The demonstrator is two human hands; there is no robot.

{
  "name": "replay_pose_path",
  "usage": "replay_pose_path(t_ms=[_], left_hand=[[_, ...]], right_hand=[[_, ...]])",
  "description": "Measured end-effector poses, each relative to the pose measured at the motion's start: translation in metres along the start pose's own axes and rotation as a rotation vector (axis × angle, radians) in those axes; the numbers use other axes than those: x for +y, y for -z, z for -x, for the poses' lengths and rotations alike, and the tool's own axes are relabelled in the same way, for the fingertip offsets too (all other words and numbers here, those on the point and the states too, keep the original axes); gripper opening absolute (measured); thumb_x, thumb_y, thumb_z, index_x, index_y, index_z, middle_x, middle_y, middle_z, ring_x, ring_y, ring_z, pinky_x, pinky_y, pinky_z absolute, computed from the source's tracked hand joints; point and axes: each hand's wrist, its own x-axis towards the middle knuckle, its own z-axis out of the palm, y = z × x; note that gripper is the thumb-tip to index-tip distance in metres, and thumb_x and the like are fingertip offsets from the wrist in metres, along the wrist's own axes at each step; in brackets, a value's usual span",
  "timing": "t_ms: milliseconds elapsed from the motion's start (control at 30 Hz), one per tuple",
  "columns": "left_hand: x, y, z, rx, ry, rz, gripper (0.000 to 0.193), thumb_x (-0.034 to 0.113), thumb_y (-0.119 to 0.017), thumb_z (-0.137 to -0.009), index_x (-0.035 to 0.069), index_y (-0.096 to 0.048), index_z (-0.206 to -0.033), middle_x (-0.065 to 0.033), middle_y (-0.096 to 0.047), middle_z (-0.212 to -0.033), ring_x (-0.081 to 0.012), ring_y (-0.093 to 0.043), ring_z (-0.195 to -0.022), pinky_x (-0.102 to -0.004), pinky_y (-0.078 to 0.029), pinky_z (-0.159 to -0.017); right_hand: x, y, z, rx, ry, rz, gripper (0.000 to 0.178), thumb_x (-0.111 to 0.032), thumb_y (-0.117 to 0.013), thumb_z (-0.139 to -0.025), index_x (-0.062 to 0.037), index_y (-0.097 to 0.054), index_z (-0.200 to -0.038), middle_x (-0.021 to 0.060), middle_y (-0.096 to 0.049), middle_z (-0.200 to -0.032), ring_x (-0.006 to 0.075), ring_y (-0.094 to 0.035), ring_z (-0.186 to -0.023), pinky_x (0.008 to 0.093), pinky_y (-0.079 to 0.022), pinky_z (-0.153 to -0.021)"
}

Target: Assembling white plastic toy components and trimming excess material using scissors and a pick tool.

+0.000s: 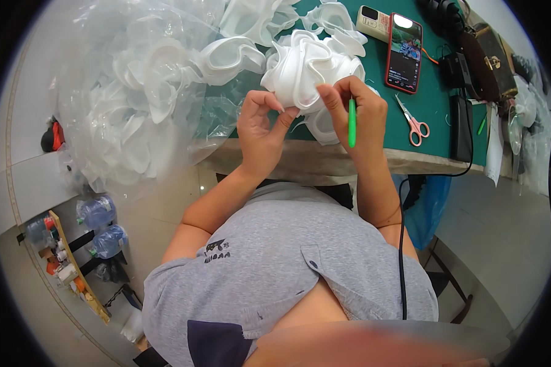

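Note:
A bunch of white, soft-looking moulded cup pieces [294, 68] with raised rims sits at the table's front edge before me. At its lower left rim, my left hand [264, 122] is closed, thumb and forefinger pinching the edge. My right hand [362, 113] is closed around a slim bright green pen-like tool [352, 125], which points down toward me; its upper end is hidden in the fingers. The right thumb reaches to the right side of the same white pieces. Just below the bunch, another white piece [321, 127] hangs near the table edge.
A large clear plastic bag [134, 116] of similar white pieces fills the left. Pink-handled scissors [415, 125], a lit phone [404, 55] in a red case and a beige device [373, 23] lie on the green tabletop [379, 76]. A black cable [401, 244] runs down by my right arm.

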Motion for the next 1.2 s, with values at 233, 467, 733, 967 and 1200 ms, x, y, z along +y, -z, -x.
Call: replay_pose_path(t_ms=[233, 467, 733, 967, 1200], left_hand=[[-0.002, -0.001, 0.002, 0.002, 0.022, 0.045, 0.020, -0.006, -0.065, -0.087, 0.005, -0.048, -0.090, -0.0028, -0.059, -0.090, -0.0093, -0.060, -0.086, -0.0237, -0.049, -0.080], [-0.002, 0.009, 0.000, -0.015, -0.056, -0.025, 0.015, -0.010, -0.060, -0.088, 0.003, -0.051, -0.087, -0.0050, -0.063, -0.089, -0.0123, -0.065, -0.086, -0.0262, -0.054, -0.078], [0.000, 0.016, -0.005, -0.013, -0.076, -0.044, 0.017, -0.012, -0.058, -0.088, 0.003, -0.050, -0.091, -0.0087, -0.065, -0.091, -0.0141, -0.066, -0.088, -0.0263, -0.055, -0.078], [0.013, 0.012, -0.010, -0.036, 0.266, 0.319, 0.032, -0.006, -0.063, -0.086, 0.002, -0.048, -0.113, -0.0155, -0.061, -0.116, -0.0179, -0.061, -0.105, -0.0329, -0.048, -0.093], [0.013, 0.027, -0.006, -0.118, 0.566, 0.453, 0.050, 0.004, -0.068, -0.085, -0.001, -0.048, -0.130, -0.0123, -0.059, -0.124, -0.0176, -0.054, -0.117, -0.0351, -0.041, -0.102]], right_hand=[[-0.004, -0.012, 0.011, -0.145, -0.159, -0.161, 0.030, -0.028, -0.072, -0.088, -0.0008, -0.062, -0.078, -0.0021, -0.057, -0.059, 0.0033, -0.044, -0.054, 0.0212, -0.035, -0.049], [-0.004, -0.017, 0.017, -0.062, -0.090, -0.042, 0.023, -0.017, -0.055, -0.099, -0.0007, -0.062, -0.084, -0.0007, -0.058, -0.062, 0.0042, -0.048, -0.057, 0.0203, -0.038, -0.052], [0.020, 0.009, -0.006, 0.270, -0.097, 0.022, 0.028, -0.023, -0.055, -0.100, -0.0013, -0.060, -0.083, -0.0004, -0.054, -0.066, 0.0055, -0.046, -0.058, 0.0199, -0.035, -0.051], [0.025, 0.004, -0.059, 0.340, 0.206, 0.125, 0.021, -0.015, -0.065, -0.093, 0.0000, -0.068, -0.108, 0.0104, -0.068, -0.094, 0.0086, -0.060, -0.076, 0.0217, -0.048, -0.067], [0.035, 0.005, -0.066, 0.281, 0.117, -0.048, 0.079, -0.068, -0.025, -0.095, -0.0006, -0.056, -0.121, 0.0141, -0.060, -0.108, 0.0150, -0.061, -0.082, 0.0246, -0.046, -0.071]])
